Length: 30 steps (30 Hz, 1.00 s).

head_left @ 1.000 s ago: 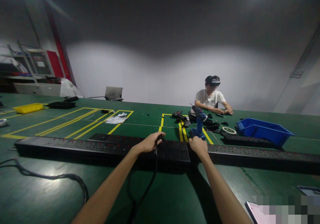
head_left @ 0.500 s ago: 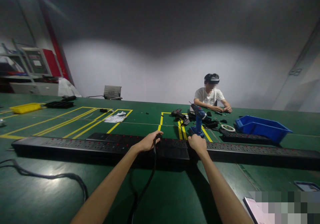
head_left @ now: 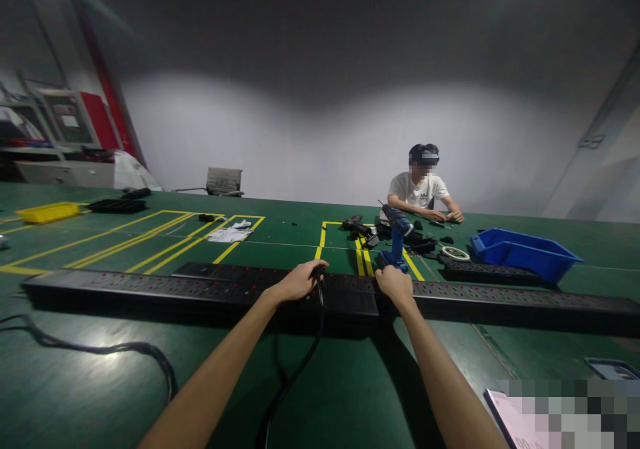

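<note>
My left hand pinches a black plug over the long black power strip lying across the table. From the plug a black cable hangs over the strip's near side and runs down toward me. My right hand is closed on the strip farther right; its fingertips are hidden on the far side. Just beyond that hand a blue cordless drill stands upright on its base. Several small red marks dot the strip's top face.
A blue bin and a roll of tape sit at the right, near another power strip. Across the green table a person sits with both hands on it. A thick cable curves at the left; a phone lies front right.
My left hand has shifted the plug slightly to the right, and its cable now hangs a little farther right. My right hand has stayed in place.
</note>
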{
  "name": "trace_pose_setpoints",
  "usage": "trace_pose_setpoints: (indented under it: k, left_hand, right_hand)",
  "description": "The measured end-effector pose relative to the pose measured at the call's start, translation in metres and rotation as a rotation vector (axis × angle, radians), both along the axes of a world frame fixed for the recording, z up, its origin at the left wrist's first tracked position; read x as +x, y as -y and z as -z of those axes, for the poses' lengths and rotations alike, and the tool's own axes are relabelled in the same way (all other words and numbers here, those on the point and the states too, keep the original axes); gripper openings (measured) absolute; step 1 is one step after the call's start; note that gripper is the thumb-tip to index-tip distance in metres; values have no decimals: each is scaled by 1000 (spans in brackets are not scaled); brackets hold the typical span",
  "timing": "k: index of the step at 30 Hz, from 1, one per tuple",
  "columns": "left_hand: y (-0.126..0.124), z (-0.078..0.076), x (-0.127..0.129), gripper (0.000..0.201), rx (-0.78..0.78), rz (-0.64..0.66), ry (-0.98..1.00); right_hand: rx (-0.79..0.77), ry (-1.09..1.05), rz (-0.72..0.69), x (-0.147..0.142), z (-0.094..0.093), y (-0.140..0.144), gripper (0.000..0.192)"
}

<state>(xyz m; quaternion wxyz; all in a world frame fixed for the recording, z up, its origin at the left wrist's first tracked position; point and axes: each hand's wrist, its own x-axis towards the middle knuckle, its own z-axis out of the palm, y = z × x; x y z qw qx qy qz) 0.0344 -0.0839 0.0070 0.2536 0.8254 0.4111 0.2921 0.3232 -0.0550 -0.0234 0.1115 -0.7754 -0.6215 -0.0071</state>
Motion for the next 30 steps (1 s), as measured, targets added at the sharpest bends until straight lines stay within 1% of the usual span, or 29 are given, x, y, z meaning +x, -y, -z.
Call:
trace_pose_setpoints:
  k: [4, 12, 14, 17, 20, 22, 24, 27, 30]
  left_hand:
    - [-4, 3, -1, 39, -26, 1, 17]
    - [-7, 3, -8, 38, -20, 6, 34]
    - [-7, 5, -8, 42, -27, 4, 63]
    - [-8, 10, -9, 53, -62, 12, 136]
    - [-9, 14, -10, 62, -121, 28, 198]
    - [-10, 17, -11, 66, -149, 30, 222]
    - [-12, 20, -11, 72, -150, 26, 240]
    - [-15, 25, -11, 82, -116, 17, 250]
    - [-20, 31, -13, 88, -102, 26, 260]
  right_hand:
    - [2, 2, -1, 1, 1, -1, 43]
    - [-25, 1, 13, -1, -1, 0, 45]
    - [-33, -3, 12, -1, -2, 0, 45]
    - [-47, -36, 16, 0, -5, 0, 45]
    - [-41, -91, 26, -5, -13, 1, 45]
    - [-7, -109, -6, -16, -22, 3, 44]
    - [38, -124, -82, -35, -31, 4, 46]
    - [46, -207, -230, -76, -43, 2, 49]
    - [-4, -248, -328, -123, -49, -4, 49]
